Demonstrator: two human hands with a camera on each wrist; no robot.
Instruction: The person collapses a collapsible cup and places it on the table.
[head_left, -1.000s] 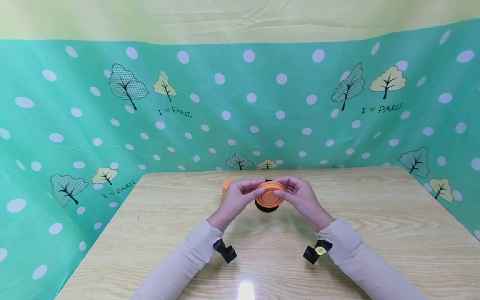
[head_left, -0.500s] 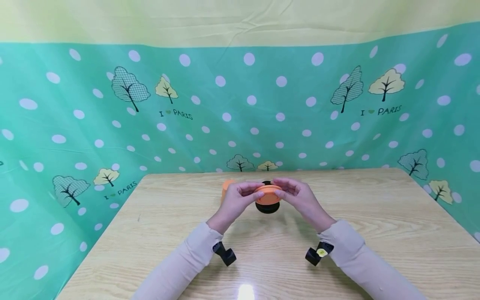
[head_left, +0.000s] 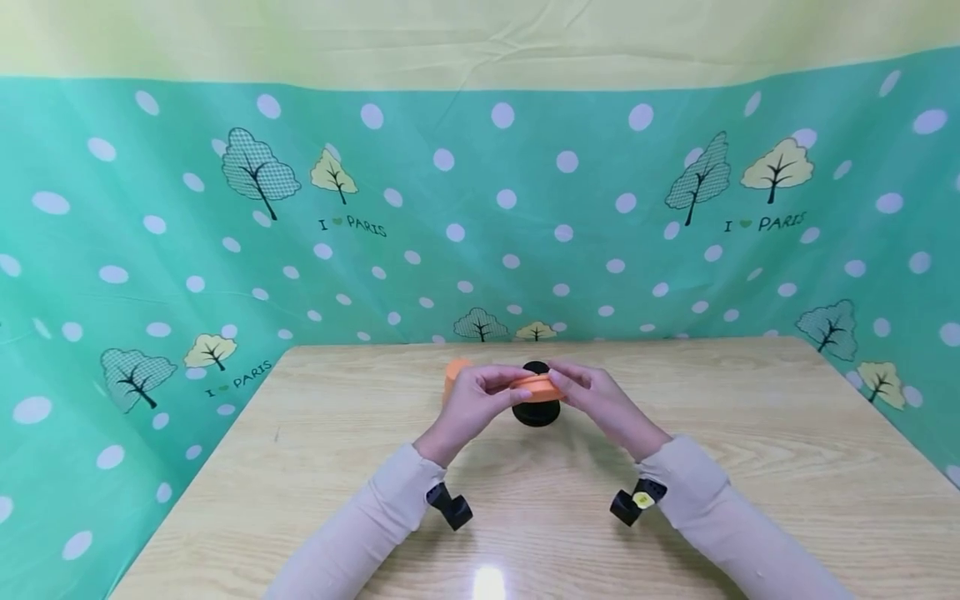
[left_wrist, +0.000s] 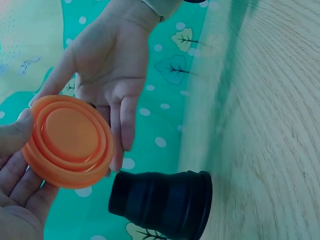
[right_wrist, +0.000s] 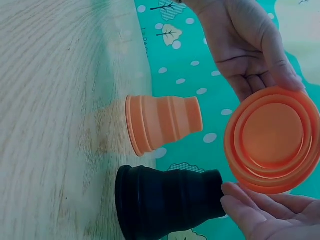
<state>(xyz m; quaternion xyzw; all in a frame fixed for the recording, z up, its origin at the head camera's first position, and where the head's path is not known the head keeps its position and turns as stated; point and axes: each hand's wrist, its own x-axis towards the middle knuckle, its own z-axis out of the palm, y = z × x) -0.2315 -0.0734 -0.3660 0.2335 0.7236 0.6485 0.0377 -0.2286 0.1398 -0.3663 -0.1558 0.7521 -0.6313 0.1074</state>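
Note:
A collapsed orange folding cup (head_left: 537,388), a flat disc with concentric rings, is held by its rim between both hands. My left hand (head_left: 480,400) pinches the left side, with the thumb nearer me and the fingers behind. My right hand (head_left: 600,402) grips the opposite side, its thumb at the top of the rim. Just behind and below the disc, a black folding cup (right_wrist: 167,200) stands extended on the table, wide end down. Beyond my left hand stands an extended orange cup (right_wrist: 165,120), also wide end down, partly hidden in the head view.
The wooden table (head_left: 337,467) spreads around the cups. A green dotted curtain (head_left: 480,225) hangs behind its far edge and at the sides. Black camera mounts (head_left: 450,506) sit on both wrists.
The orange disc has tipped from facing the head camera to nearly edge-on. My right thumb has shifted up to the rim's top. The black and orange cups stay put.

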